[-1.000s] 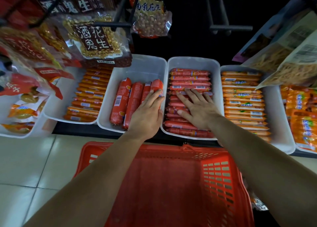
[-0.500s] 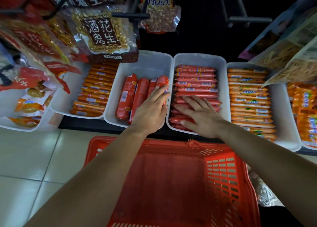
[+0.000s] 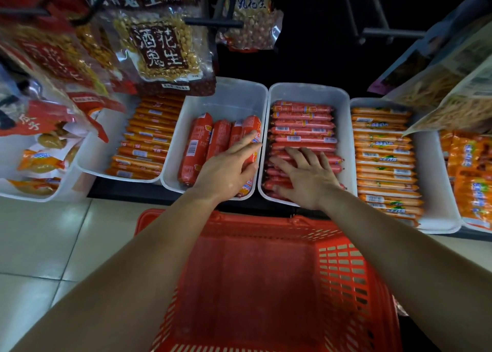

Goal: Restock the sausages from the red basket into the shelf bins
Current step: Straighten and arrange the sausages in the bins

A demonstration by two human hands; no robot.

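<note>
White shelf bins [image 3: 229, 96] stood in a row beyond the red basket [image 3: 343, 272]. My left hand [image 3: 226, 170] lay open, fingers straight, on the thick sausages [image 3: 194, 149] in one bin; my right hand [image 3: 306, 178] pressed flat, fingers spread, on the thin sausages [image 3: 300, 124] in the next.
</note>
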